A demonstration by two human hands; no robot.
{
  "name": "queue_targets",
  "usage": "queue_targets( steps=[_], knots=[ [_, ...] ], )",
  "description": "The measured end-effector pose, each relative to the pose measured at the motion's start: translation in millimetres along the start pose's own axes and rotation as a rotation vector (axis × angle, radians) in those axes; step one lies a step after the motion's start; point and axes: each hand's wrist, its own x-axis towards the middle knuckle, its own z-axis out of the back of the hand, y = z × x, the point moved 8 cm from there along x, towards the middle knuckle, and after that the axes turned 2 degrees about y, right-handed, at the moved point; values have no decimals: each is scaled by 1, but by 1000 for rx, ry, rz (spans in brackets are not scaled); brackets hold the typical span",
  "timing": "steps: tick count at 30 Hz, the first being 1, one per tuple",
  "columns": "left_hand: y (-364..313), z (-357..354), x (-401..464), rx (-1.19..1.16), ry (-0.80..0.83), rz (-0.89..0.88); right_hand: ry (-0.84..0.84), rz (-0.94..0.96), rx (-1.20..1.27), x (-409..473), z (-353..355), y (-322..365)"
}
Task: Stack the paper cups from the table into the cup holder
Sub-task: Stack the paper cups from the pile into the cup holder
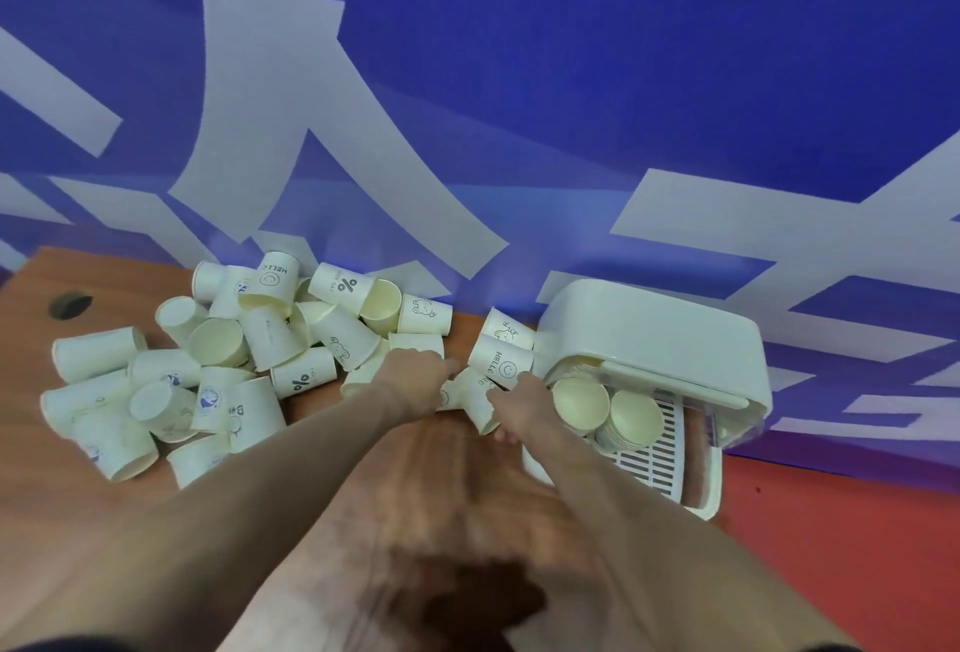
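Several white paper cups [218, 371] lie in a loose heap on the wooden table [156, 547], most on their sides. At the right stands the white cup holder [649, 334], its lid raised, with two stacks of cups [605, 404] lying inside on a slatted tray. My left hand [415, 376] and my right hand [524, 402] meet in the middle over a cup [475, 399] lying on its side. Both hands hold it, with the fingers curled round its wall. Two more cups [501, 358] lie just behind it, against the holder.
A blue wall with large white shapes [467, 106] rises right behind the table. A round cable hole [70, 306] sits at the table's far left. Red floor [857, 547] shows past the table's right edge, beside the holder.
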Motion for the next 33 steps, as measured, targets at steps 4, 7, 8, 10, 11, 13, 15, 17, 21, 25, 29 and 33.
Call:
queue_targets(
  steps=[4, 7, 8, 10, 11, 13, 15, 17, 21, 25, 29, 33],
  knots=[
    [-5, -12, 15, 38, 13, -84, -16, -104, 209, 13, -15, -7],
    [-7, -19, 23, 67, 38, -127, -58, -156, 299, 26, -26, -9],
    [-7, -21, 24, 78, 46, -138, -88, -163, 316, 28, -27, -10],
    [-5, -25, 28, 96, 57, -151, -135, -183, 342, 33, -26, -11],
    [-4, -26, 29, 101, 58, -153, -147, -193, 360, 34, -25, -11],
    [-3, -28, 31, 101, 59, -157, -152, -196, 363, 40, -24, -10],
    [0, -30, 33, 106, 65, -155, -171, -185, 335, 47, -23, -9],
    [3, -31, 34, 106, 71, -144, -174, -160, 270, 52, -20, -7],
    [4, -28, 35, 125, 83, -138, -178, -101, 161, 61, -20, -5],
    [1, -25, 32, 168, 85, -148, -228, -113, 136, 67, -18, -4],
    [0, -20, 28, 197, 94, -156, -133, -208, 174, 67, -22, -8],
    [1, -23, 22, 250, 123, -163, -52, -213, 99, 71, -26, -9]
  ],
)
